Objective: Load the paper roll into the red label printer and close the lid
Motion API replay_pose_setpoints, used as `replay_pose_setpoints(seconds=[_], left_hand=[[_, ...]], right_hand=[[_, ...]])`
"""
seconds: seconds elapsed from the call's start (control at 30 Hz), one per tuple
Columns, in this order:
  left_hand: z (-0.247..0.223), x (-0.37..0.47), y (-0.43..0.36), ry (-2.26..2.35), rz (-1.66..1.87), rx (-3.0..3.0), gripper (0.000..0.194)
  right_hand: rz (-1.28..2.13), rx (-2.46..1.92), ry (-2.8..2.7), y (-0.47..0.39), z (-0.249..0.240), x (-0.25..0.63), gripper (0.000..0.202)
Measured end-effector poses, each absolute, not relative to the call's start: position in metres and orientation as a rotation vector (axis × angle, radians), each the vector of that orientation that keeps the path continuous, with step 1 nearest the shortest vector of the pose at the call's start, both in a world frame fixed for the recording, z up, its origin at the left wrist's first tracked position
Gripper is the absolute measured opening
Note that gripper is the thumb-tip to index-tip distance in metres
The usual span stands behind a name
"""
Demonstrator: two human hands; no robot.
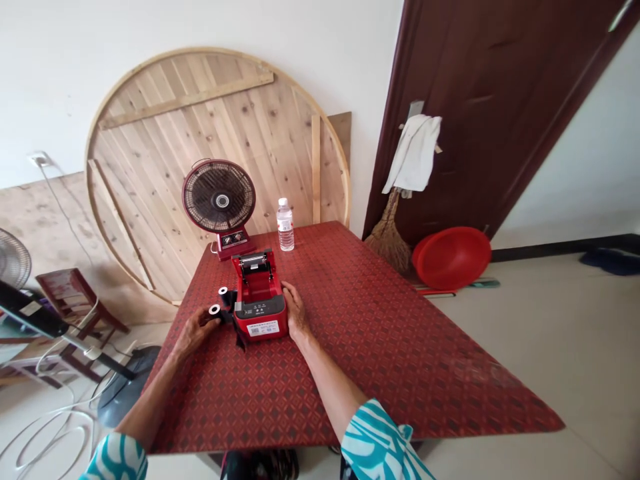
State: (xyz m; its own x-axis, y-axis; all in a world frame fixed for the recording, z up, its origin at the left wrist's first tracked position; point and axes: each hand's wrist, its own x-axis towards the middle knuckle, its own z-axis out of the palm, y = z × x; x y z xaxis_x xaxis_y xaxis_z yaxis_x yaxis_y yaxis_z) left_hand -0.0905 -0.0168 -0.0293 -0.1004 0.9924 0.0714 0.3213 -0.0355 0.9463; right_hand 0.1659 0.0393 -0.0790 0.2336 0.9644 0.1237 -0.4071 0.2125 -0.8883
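A small red label printer sits on the patterned red tabletop, its lid tilted up and back. My right hand is against its right side, thumb and fingers gripping the casing. My left hand has its fingers closed on a black ribbon roll with a white core, left of the printer. A second black roll lies just behind it, close to the printer's side. Loose black film hangs at the printer's left front corner. The undersides of the fingers are hidden.
A red desk fan and a water bottle stand at the table's far end. A round wooden board leans on the wall. Right of the table are a broom and red basin; a chair is left.
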Motion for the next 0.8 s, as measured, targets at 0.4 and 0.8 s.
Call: replay_pose_setpoints(seconds=[0.4,0.8], left_hand=[[0.064,-0.030,0.029,1.254,0.870,2.039,0.052],[0.058,0.013,0.079,1.439,0.176,2.353,0.021]], right_hand=[[1.050,-0.808,-0.854,0.047,-0.090,0.162,0.038],[1.054,-0.846,-0.860,0.045,-0.085,0.161,0.035]])
